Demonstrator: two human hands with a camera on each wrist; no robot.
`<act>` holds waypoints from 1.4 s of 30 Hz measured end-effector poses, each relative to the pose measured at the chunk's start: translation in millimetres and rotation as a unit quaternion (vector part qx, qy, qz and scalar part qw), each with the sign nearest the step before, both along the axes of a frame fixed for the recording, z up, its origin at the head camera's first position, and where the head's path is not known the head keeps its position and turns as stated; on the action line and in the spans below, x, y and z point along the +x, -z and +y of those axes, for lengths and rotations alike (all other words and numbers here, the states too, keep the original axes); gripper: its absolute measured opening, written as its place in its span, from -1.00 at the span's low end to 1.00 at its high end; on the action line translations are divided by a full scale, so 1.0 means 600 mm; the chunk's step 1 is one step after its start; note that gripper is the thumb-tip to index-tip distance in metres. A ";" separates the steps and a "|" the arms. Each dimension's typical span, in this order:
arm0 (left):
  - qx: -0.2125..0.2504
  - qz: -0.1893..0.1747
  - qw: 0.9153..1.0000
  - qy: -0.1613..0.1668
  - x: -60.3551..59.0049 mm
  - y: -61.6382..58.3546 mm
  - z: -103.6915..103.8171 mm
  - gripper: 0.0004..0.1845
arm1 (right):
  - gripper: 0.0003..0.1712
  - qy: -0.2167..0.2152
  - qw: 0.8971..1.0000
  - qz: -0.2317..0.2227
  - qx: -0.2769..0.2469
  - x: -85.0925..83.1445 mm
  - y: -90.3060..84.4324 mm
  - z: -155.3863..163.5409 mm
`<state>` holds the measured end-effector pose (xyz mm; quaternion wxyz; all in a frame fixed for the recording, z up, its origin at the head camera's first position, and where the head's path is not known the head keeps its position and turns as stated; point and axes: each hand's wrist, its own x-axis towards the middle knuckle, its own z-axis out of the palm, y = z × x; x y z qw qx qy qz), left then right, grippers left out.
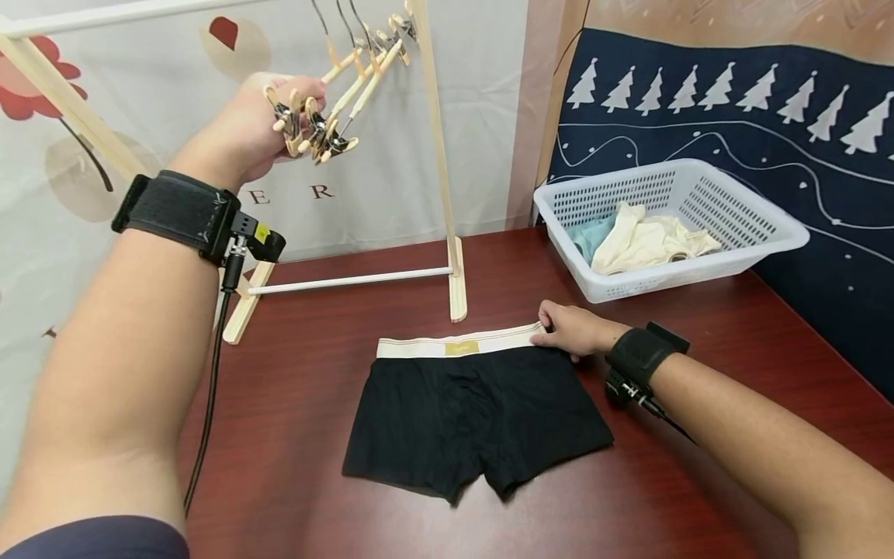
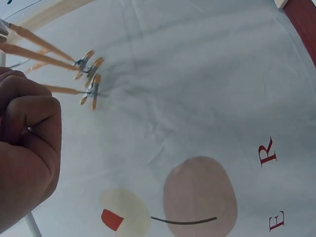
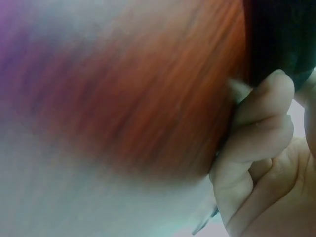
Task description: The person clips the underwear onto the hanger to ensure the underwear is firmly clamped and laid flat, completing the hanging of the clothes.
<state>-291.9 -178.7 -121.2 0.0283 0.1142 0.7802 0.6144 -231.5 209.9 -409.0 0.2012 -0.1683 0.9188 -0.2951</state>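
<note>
A pair of black boxer briefs (image 1: 475, 411) lies spread flat on the table, its white waistband (image 1: 412, 348) toward the rack. At the waistband's right end, my right hand (image 1: 576, 330) pinches the fabric between thumb and fingers; in the right wrist view the curled fingers (image 3: 261, 123) meet the dark cloth (image 3: 281, 39). Up at the rack, my left hand (image 1: 265, 128) grips a wooden clip hanger (image 1: 341, 67), one of several hanging side by side. Metal-and-wood clips (image 1: 314, 132) cluster next to that hand. Its fingers look curled in the left wrist view, and their inner side is hidden.
The wooden drying rack (image 1: 440, 147) stands at the back left, with a white lower bar (image 1: 349, 279). A white plastic basket (image 1: 761, 241) at the back right holds cream and light-blue clothes (image 1: 649, 237). A cable (image 1: 209, 404) runs down beside my left forearm.
</note>
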 end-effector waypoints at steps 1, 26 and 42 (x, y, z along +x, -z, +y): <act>0.019 0.002 1.000 0.005 0.001 -0.001 -0.002 -0.67 | -0.60 0.001 1.000 0.000 -0.001 0.000 0.001 0.000; 0.156 0.042 0.979 0.121 0.133 0.117 -0.186 -0.58 | -0.63 -0.009 1.000 -0.025 0.005 -0.004 -0.003 0.007; -0.123 -0.048 0.977 0.170 0.172 0.311 -0.146 -0.63 | -0.59 -0.088 0.994 0.037 0.059 0.022 -0.015 -0.001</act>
